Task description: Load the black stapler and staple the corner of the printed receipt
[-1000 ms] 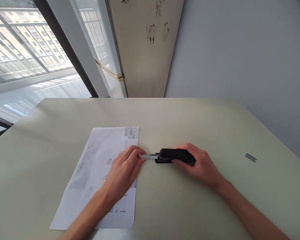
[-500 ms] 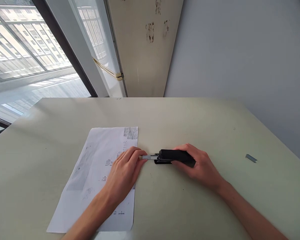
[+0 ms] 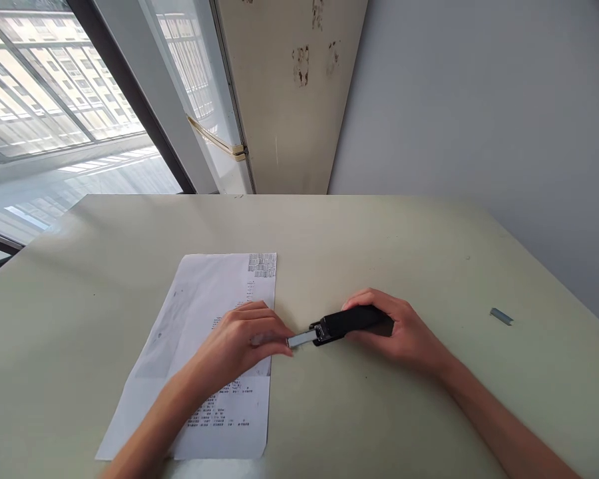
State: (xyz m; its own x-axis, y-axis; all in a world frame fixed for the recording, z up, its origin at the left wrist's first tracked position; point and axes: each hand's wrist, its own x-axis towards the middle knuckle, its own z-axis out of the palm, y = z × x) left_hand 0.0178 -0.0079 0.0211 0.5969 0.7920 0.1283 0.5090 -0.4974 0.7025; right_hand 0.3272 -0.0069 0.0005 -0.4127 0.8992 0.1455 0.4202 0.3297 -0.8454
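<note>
A black stapler [image 3: 340, 324] lies in the grip of my right hand [image 3: 410, 332], thumb on the near side and fingers on the far side. From its front end, pointing left, sticks out a silver metal staple tray [image 3: 302, 338]. My left hand [image 3: 244, 334] is closed on the outer end of that tray, pinching it between thumb and fingers. The stapler is tilted slightly, its front end nearer to me. Under my left hand and forearm are printed sheets of paper [image 3: 224, 276]. Whether staples sit inside the tray is too small to tell.
A short grey strip of staples [image 3: 501, 316] lies on the pale table [image 3: 379, 233] at the right. Behind the table are a grey wall [image 3: 479, 100], a beige panel with stains [image 3: 289, 120], a brass-coloured handle [image 3: 217, 140] and a window [image 3: 54, 86] at the left.
The stapler has turned, its front end swinging toward me. My left hand has moved slightly nearer to me with the tray end. More print on the paper shows.
</note>
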